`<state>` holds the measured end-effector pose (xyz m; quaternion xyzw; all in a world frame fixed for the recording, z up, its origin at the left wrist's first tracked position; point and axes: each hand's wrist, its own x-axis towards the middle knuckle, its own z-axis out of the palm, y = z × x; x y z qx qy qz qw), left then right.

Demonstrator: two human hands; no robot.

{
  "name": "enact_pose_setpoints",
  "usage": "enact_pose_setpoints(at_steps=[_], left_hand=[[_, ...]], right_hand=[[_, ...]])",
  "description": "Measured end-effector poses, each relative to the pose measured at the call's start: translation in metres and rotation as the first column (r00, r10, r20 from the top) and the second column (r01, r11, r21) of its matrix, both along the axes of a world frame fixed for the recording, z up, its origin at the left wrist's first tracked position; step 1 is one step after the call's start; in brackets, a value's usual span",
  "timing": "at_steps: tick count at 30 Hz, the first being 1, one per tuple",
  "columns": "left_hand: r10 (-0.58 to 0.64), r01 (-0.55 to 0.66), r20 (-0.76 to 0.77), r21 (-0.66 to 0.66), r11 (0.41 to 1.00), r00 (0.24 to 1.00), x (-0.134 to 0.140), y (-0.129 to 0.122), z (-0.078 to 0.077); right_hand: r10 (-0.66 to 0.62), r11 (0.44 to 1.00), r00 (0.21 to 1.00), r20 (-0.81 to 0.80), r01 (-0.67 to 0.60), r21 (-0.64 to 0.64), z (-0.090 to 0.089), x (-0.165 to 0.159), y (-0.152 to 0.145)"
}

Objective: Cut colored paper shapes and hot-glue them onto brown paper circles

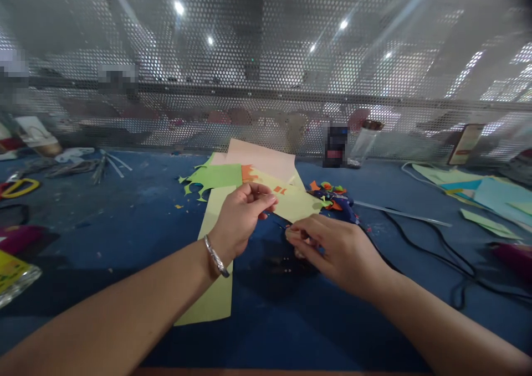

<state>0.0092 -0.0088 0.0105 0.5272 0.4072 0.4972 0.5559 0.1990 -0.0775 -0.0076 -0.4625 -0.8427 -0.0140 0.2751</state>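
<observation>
My left hand (243,215), with a silver bracelet at the wrist, is closed in a pinch above sheets of coloured paper. Whatever its fingertips hold is too small to make out. To the right and slightly nearer, my right hand (332,246) is also pinched; a thin dark line shows by its fingertips, but I cannot tell what is in them. Beneath the left hand lies a long pale yellow paper strip (211,301). Just beyond are a cut green sheet (220,175), a pale pink sheet (260,160) and small orange paper pieces (279,190).
Behind the right hand is a dark blue glue gun (343,201) among paper scraps, with a clear stick (403,212) and black cord (436,248). Yellow-handled scissors (20,188) lie far left. Coloured papers (499,196) sit at right. A perforated metal screen (266,77) closes the back.
</observation>
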Motion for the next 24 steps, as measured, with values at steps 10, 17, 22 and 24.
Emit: enact_pose_setpoints(at_steps=[10, 17, 22, 24], left_hand=[[-0.173, 0.176, 0.038, -0.150, 0.973, 0.984, 0.013, -0.033, 0.001], [-0.310, 0.322, 0.089, -0.214, 0.922, 0.947, 0.011, -0.034, 0.004], [-0.390, 0.466, 0.267, -0.358, 0.809, 0.881, 0.009, -0.025, -0.001], [-0.436, 0.534, 0.329, -0.329, 0.779, 0.838, 0.009, -0.025, -0.002]], right_hand=[[-0.152, 0.916, 0.988, -0.003, 0.142, 0.375, -0.001, 0.005, 0.002], [-0.043, 0.909, 0.992, -0.121, 0.089, 0.408, 0.000, 0.007, -0.002], [0.061, 0.897, 0.989, -0.136, 0.005, 0.442, 0.001, 0.005, -0.004], [0.091, 0.902, 0.988, -0.128, -0.027, 0.430, -0.001, 0.005, -0.003]])
